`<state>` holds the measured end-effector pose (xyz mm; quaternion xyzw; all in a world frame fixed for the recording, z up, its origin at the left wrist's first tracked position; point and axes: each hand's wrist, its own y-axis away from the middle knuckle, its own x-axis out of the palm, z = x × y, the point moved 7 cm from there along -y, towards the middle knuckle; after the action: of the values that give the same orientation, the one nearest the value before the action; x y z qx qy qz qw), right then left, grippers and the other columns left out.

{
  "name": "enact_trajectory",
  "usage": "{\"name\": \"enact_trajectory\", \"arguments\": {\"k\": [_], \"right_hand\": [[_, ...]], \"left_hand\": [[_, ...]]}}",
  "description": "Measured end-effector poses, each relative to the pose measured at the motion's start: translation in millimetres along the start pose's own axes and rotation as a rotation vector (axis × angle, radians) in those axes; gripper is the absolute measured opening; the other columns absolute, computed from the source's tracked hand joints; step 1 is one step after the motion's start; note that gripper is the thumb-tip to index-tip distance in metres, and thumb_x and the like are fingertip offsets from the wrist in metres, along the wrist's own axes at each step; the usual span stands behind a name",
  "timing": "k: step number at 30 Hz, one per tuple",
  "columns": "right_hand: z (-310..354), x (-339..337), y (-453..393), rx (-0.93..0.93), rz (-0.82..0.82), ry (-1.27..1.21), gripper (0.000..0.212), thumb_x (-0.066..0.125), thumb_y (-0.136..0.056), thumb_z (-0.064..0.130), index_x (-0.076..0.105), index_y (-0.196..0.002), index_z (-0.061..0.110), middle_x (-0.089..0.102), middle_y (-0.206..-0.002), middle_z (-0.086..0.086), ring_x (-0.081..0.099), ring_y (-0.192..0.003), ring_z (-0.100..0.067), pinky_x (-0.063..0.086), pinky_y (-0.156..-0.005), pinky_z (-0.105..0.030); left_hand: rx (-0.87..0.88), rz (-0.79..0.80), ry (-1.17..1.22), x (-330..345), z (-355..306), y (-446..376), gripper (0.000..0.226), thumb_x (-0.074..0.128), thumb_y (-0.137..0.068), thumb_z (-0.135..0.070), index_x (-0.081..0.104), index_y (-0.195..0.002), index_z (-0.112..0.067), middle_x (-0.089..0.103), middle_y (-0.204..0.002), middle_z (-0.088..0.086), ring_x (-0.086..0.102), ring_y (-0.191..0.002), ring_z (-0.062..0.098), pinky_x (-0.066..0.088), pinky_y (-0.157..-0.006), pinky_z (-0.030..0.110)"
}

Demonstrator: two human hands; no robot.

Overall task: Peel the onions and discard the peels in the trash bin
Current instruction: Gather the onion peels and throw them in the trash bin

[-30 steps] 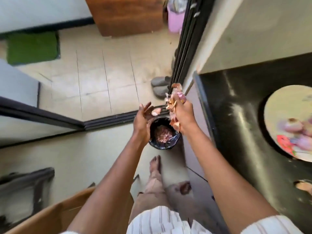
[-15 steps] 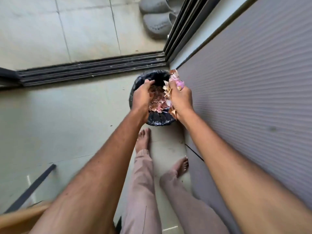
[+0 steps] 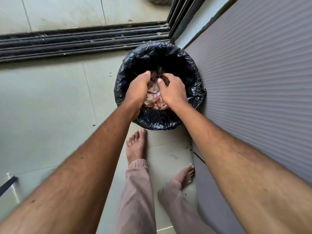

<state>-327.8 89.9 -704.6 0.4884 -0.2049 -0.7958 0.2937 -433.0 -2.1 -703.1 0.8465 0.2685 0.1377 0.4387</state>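
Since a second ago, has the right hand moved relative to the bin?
Yes. The right hand was held above the bin's right rim with peels; now it is down inside the bin mouth, next to the left hand over the peels.

Both bare forearms are stretched forward and down, converging at the wrists. The left hand (image 3: 138, 88) is seen back-up, fingers bent downward and inward, thumb tip raised. The right hand (image 3: 172, 92) is likewise back-up, fingers bent down, thumb angled toward the left hand. The hands are held just beside each other, not touching. What either grip holds is hidden. Two bare feet (image 3: 135, 146) are planted below.
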Motion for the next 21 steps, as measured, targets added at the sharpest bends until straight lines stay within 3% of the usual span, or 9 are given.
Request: {"name": "enact_trajectory", "arguments": {"k": [1, 3, 5, 7, 9, 11, 14, 16, 21], "right_hand": [[-2.9, -4.7, 3.7, -0.002, -0.050, 0.005, 0.033, 0.049, -0.102, 0.043, 0.062, -0.128, 0.027, 0.065, -0.126, -0.004, 0.060, -0.113, -0.024, 0.045, -0.089, -0.031], [-6.3, -13.3, 8.8, 0.000, -0.111, -0.009, 0.019, 0.050, -0.103, 0.033, 0.066, -0.112, 0.028, 0.072, -0.101, -0.002, 0.066, -0.093, -0.023, 0.049, -0.076, -0.030], [-2.8, -13.0, 10.6, -0.024, -0.046, 0.004, 0.026, 0.055, -0.098, 0.014, 0.064, -0.120, 0.026, 0.068, -0.111, -0.003, 0.064, -0.100, -0.022, 0.049, -0.080, -0.028], [5.6, -9.2, 13.0, -0.094, 0.049, 0.052, 0.045, 0.061, -0.092, 0.007, 0.057, -0.134, 0.024, 0.055, -0.135, -0.002, 0.056, -0.117, -0.021, 0.046, -0.099, -0.032], [12.4, -15.3, 14.6, -0.113, 0.020, 0.070, 0.036, 0.063, -0.096, 0.020, 0.057, -0.131, 0.025, 0.060, -0.129, -0.001, 0.059, -0.111, -0.021, 0.050, -0.098, -0.039], [16.4, -23.4, 14.5, -0.109, -0.033, 0.032, 0.027, 0.061, -0.096, 0.015, 0.062, -0.122, 0.025, 0.068, -0.114, -0.001, 0.064, -0.100, -0.020, 0.056, -0.089, -0.041], [26.9, -19.1, 17.8, -0.140, 0.056, 0.109, 0.054, 0.060, -0.090, -0.001, 0.055, -0.138, 0.020, 0.046, -0.149, -0.006, 0.048, -0.133, -0.024, 0.042, -0.111, -0.042], [33.1, -16.5, 25.9, -0.133, 0.088, 0.170, 0.056, 0.063, -0.092, 0.009, 0.046, -0.144, 0.022, 0.035, -0.157, -0.004, 0.040, -0.140, -0.025, 0.032, -0.117, -0.043], [45.6, -28.0, 59.9, -0.088, 0.074, 0.213, 0.039, 0.058, -0.099, 0.028, 0.050, -0.138, 0.023, 0.051, -0.139, -0.005, 0.053, -0.124, -0.026, 0.040, -0.109, -0.045]], "left_hand": [[0.014, -0.008, -0.039, -0.1, 6.1, -5.0, 0.045, 0.051, -0.088, -0.056, 0.075, -0.111, -0.026, 0.077, -0.109, -0.008, 0.071, -0.107, 0.014, 0.051, -0.104, 0.042], [0.028, -0.038, -0.091, -0.5, 13.2, -10.8, 0.062, 0.049, -0.077, -0.064, 0.071, -0.124, -0.029, 0.073, -0.122, -0.008, 0.066, -0.117, 0.016, 0.046, -0.109, 0.048], [0.045, -0.063, -0.163, 0.6, 2.0, -0.9, 0.058, 0.047, -0.085, -0.061, 0.067, -0.130, -0.030, 0.070, -0.128, -0.008, 0.063, -0.120, 0.015, 0.046, -0.110, 0.047], [0.069, -0.076, -0.233, 1.1, -12.7, 14.3, 0.047, 0.044, -0.100, -0.048, 0.061, -0.139, -0.029, 0.065, -0.135, -0.007, 0.059, -0.124, 0.015, 0.043, -0.112, 0.044], [0.095, -0.093, -0.288, 0.3, -20.1, 22.8, 0.042, 0.042, -0.106, -0.040, 0.058, -0.142, -0.026, 0.061, -0.141, -0.005, 0.055, -0.128, 0.014, 0.040, -0.114, 0.039], [0.120, -0.099, -0.351, 0.0, -24.0, 27.2, 0.040, 0.044, -0.107, -0.034, 0.057, -0.144, -0.024, 0.058, -0.145, -0.004, 0.052, -0.132, 0.014, 0.037, -0.113, 0.031], [0.172, -0.107, -0.468, -2.3, -30.2, 31.8, 0.040, 0.045, -0.107, -0.030, 0.056, -0.145, -0.021, 0.058, -0.146, -0.001, 0.051, -0.134, 0.017, 0.035, -0.107, 0.027], [0.214, -0.115, -0.537, -5.7, -33.6, 38.0, 0.041, 0.046, -0.107, -0.027, 0.056, -0.145, -0.017, 0.058, -0.146, 0.003, 0.051, -0.134, 0.019, 0.036, -0.107, 0.027], [0.266, -0.128, -0.698, -14.2, -42.9, 70.3, 0.037, 0.049, -0.105, -0.023, 0.063, -0.136, -0.008, 0.065, -0.135, 0.011, 0.058, -0.125, 0.026, 0.040, -0.098, 0.027]]}}
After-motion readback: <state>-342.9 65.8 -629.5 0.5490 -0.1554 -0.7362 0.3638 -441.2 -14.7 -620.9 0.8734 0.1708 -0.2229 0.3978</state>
